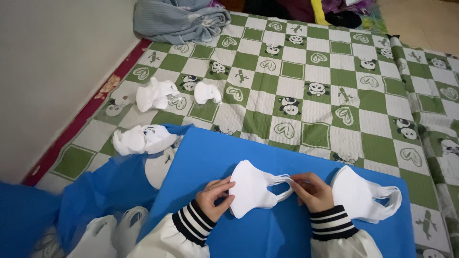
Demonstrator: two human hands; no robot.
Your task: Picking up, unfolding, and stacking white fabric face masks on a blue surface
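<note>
A white folded face mask (251, 188) lies on a blue board (267, 229) in front of me. My left hand (214, 197) pinches the mask's left edge. My right hand (313, 191) grips its white ear loops (282, 180) on the right side. Both wrists wear black-and-white striped cuffs under white sleeves. Just right of my right hand, a small stack of white masks (356, 193) rests on the board.
The board lies on a green-and-white checked quilt (311, 100) with panda prints. Bundles of white masks (155, 94) (142, 139) (207, 92) sit at the left. Blue plastic sheeting (103, 188) and more masks (112, 229) lie at lower left. A grey garment (179, 19) is heaped at the far edge, beside a wall.
</note>
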